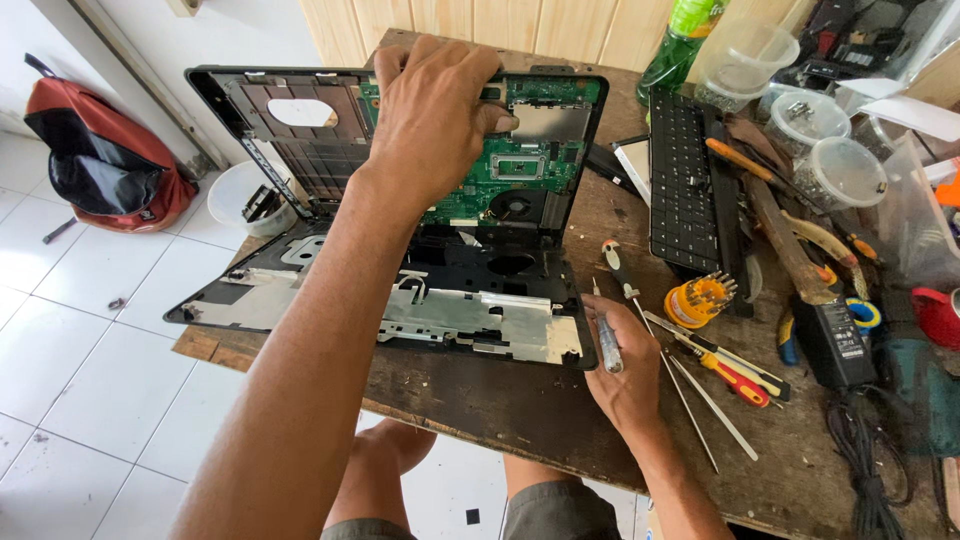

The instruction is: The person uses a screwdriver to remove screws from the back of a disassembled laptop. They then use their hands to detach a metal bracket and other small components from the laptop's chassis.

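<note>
A: Entry. Opened laptop chassis [400, 250] lies on the wooden bench [500, 410], green motherboard [500, 170] exposed in the far half. My left hand [430, 110] is clamped over the board's top edge, fingers curled, thumb pressing near the metal plate.

B: Handling?

A: I judge the board light, stiff, fragile; best held by its edges, clear of the components. The plastic shell likely flexes.

B: Right hand?

A: Right hand [620, 375] rests at the chassis's near corner, fingers loosely closed around a small screwdriver [607, 340]. More screwdrivers [720, 370] lie just beside it.
</note>
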